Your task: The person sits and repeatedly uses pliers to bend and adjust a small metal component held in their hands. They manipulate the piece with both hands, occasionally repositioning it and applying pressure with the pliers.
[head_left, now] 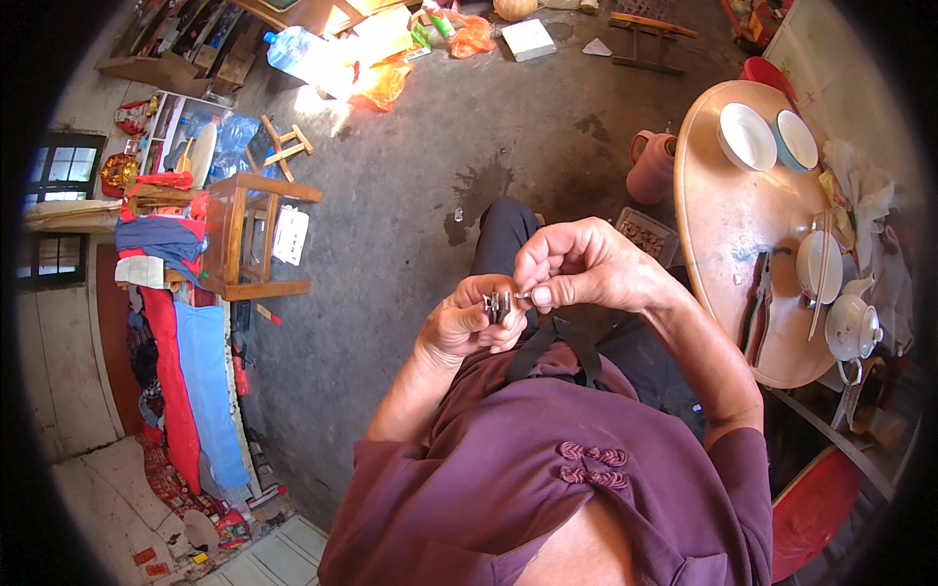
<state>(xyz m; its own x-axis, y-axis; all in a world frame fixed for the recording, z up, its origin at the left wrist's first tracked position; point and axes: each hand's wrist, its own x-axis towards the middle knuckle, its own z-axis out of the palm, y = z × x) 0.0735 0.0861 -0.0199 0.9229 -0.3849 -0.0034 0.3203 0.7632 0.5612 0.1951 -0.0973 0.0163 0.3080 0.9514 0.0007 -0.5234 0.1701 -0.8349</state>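
In front of my lap, my left hand (459,320) is closed around a small dark metal piece (497,308) with a few parallel plates or slots. From the right, my right hand (586,266) pinches a thin metal pin or screw (524,296) between thumb and forefinger. The pin's tip reaches toward the side of the metal piece; whether it is inside it I cannot tell. My fingers cover part of both items.
To my right stands a round wooden table (718,210) with bowls (746,138), pliers (757,311) and a white teapot (852,325). A pink thermos (652,168) and a basket (645,234) are beside it. At left is an upturned wooden stool (244,239); a water bottle (293,51) lies far off.
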